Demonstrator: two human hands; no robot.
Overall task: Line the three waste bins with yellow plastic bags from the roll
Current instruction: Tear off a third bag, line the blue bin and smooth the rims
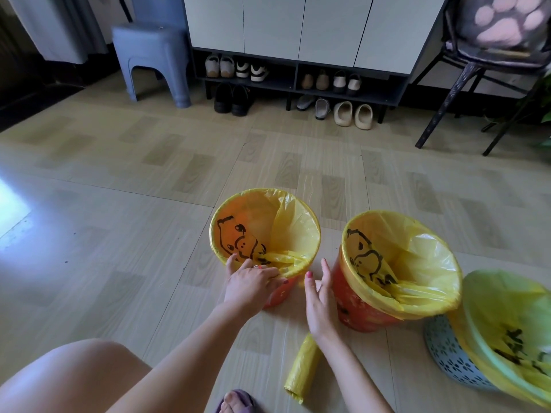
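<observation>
Floor (119, 180) of pale wood-pattern tiles carries 3 lined bins. A blue perforated plastic bin (447, 353) is seen at the right edge, a round orange plastic bin (351, 305) beside it, and a second orange bin (277, 293) further left. Gathered yellow bag plastic (280, 259) at this bin's near rim is pinched by the left hand (253, 281). The right hand (319, 299) is held flat with fingers straight between the orange bins. The yellow bag roll (301, 368) lies below that wrist.

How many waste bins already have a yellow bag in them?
3: the orange plastic bin under the left hand, the orange bin beside it, and the blue patterned bin at the right edge.
</observation>
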